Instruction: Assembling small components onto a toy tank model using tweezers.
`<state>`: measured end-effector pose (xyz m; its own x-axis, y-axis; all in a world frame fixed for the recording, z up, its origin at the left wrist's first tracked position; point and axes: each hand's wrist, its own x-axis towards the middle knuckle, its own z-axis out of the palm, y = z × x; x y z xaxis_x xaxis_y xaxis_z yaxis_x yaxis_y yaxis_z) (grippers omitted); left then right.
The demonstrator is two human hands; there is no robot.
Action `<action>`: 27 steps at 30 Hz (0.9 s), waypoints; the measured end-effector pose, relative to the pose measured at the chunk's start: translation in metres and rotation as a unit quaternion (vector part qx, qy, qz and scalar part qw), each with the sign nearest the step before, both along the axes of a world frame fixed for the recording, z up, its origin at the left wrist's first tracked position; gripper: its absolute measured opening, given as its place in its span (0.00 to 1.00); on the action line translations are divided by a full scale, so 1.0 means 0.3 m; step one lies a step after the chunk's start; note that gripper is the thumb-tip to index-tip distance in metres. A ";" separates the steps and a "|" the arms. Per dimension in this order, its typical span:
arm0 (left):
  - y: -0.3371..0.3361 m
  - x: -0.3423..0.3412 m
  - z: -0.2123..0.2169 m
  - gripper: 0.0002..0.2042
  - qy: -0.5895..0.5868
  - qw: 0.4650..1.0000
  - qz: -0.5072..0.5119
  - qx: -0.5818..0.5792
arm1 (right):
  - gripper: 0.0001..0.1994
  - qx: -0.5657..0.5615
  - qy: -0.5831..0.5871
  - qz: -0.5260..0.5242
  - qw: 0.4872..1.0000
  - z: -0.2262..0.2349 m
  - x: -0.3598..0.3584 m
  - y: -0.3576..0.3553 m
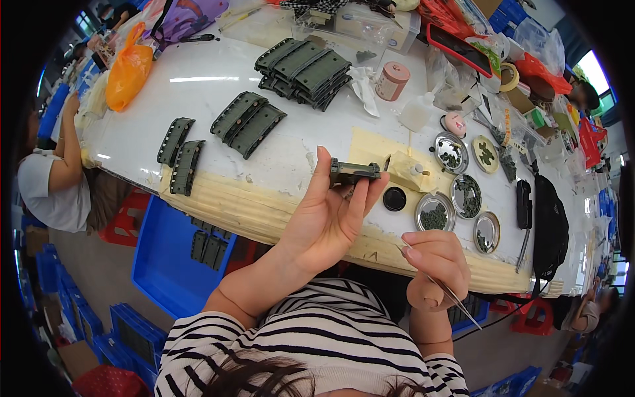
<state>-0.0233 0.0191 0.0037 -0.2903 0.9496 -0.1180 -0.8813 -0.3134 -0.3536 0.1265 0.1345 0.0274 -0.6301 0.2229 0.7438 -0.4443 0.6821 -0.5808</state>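
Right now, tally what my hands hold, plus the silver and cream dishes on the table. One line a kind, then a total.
Green part in the left hand: 1
Tweezers in the right hand: 1
Silver dishes: 4
Cream dish: 1
Total: 7

Shows one held green part (357,170) and one pair of tweezers (464,308) at the near edge of the table (198,92), plus two loose green parts (188,167) toward that edge's left end. Includes four metal dishes (418,215), one cream dish (477,142) and one black lid (395,198) right of the held part. Adds, farther from the near edge, one pink jar (392,83), one red phone (456,51) and two groups of green parts (304,66), too overlapped to count singly.
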 end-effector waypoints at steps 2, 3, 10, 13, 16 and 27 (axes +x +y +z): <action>-0.003 -0.002 -0.003 0.26 0.015 1.000 0.013 -0.004 | 0.24 -0.005 -0.003 0.001 1.000 -0.007 -0.003 0.002; -0.011 -0.005 -0.002 0.25 0.030 0.999 0.026 -0.009 | 0.23 -0.004 0.007 -0.016 1.000 -0.009 -0.021 -0.006; -0.090 -0.043 0.045 0.22 0.416 0.858 0.208 -0.219 | 0.06 -0.124 -0.188 -0.068 0.972 -0.057 -0.078 0.025; -0.104 -0.069 0.033 0.21 0.392 0.861 0.190 -0.264 | 0.05 -0.081 -0.204 -0.069 0.973 -0.076 -0.116 0.017; -0.113 -0.078 0.015 0.20 0.378 0.864 0.164 -0.290 | 0.05 -0.045 -0.216 -0.074 0.972 -0.084 -0.146 0.006; -0.115 -0.052 0.012 0.25 0.474 0.801 0.190 -0.313 | 0.04 0.040 -0.235 -0.116 0.964 -0.066 -0.175 0.008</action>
